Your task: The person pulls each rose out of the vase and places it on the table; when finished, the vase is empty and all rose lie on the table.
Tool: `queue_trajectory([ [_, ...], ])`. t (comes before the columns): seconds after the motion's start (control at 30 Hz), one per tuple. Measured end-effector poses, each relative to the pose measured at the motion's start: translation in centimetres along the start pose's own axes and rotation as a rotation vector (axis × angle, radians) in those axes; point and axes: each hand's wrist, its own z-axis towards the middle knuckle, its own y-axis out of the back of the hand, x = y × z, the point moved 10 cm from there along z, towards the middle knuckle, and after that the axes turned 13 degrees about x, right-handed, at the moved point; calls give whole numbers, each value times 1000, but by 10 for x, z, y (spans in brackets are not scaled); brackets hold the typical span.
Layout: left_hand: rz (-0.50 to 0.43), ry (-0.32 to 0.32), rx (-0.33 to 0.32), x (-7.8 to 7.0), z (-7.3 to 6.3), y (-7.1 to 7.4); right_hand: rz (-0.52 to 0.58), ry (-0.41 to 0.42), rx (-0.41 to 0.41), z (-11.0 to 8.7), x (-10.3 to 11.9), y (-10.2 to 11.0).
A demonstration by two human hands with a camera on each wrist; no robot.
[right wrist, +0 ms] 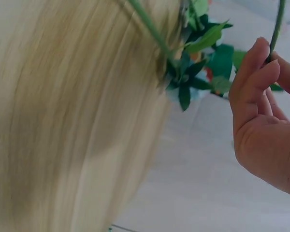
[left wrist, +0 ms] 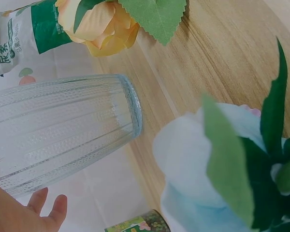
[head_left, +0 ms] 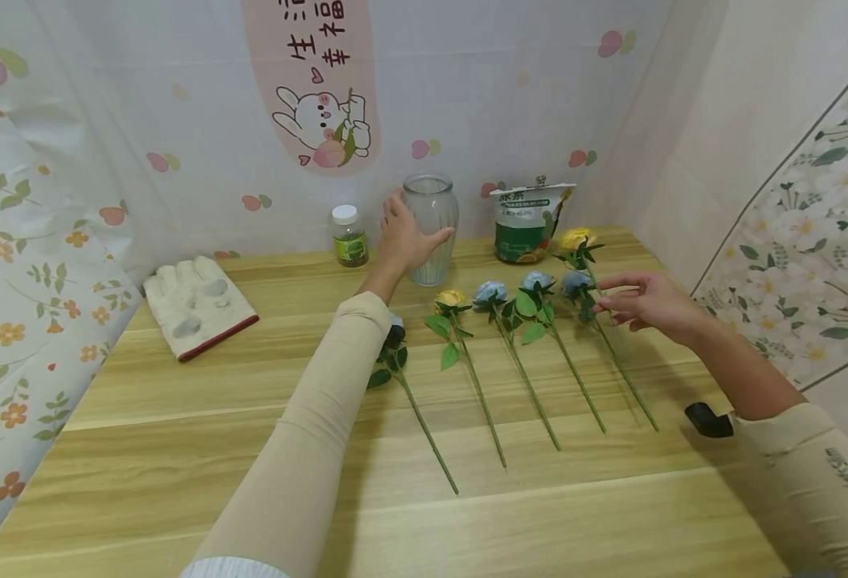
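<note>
A clear ribbed glass vase (head_left: 434, 241) stands upright toward the back of the table. My left hand (head_left: 407, 237) grips its side, thumb across the front; the left wrist view shows the vase's ribbed wall and base (left wrist: 130, 108). With thumb and fingertips, my right hand (head_left: 648, 305) pinches the green stem (right wrist: 279, 24) of a yellow rose (head_left: 576, 238), its bloom pointing away from me. Beside that hand lies a blue rose (head_left: 577, 282). Further left are two more blue roses (head_left: 491, 294), a yellow rose (head_left: 451, 299), and another blue rose partly hidden by my left forearm.
A white-capped jar (head_left: 350, 237) stands left of the vase. To its right is a clipped green-and-white bag (head_left: 528, 225). White work gloves (head_left: 198, 305) with a red cuff edge lie at the left. A patterned wall covering (head_left: 207, 128) rises behind the wooden table (head_left: 200, 449).
</note>
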Motion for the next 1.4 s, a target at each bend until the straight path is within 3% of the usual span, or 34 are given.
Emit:
queue_trajectory([
  [0.27,-3,0,-2,0,-1,0,31,13,-7,0,-15,13],
  [0.57,-6,0,-9,-1,-1,1,-14,-37,-61,-2,-30,29],
  [0.8,2,3,-9,1,0,0,24,-48,-98,-5,-43,41],
  [1.4,-11,0,-28,0,-1,-1,48,-131,-135,-2,-71,53],
])
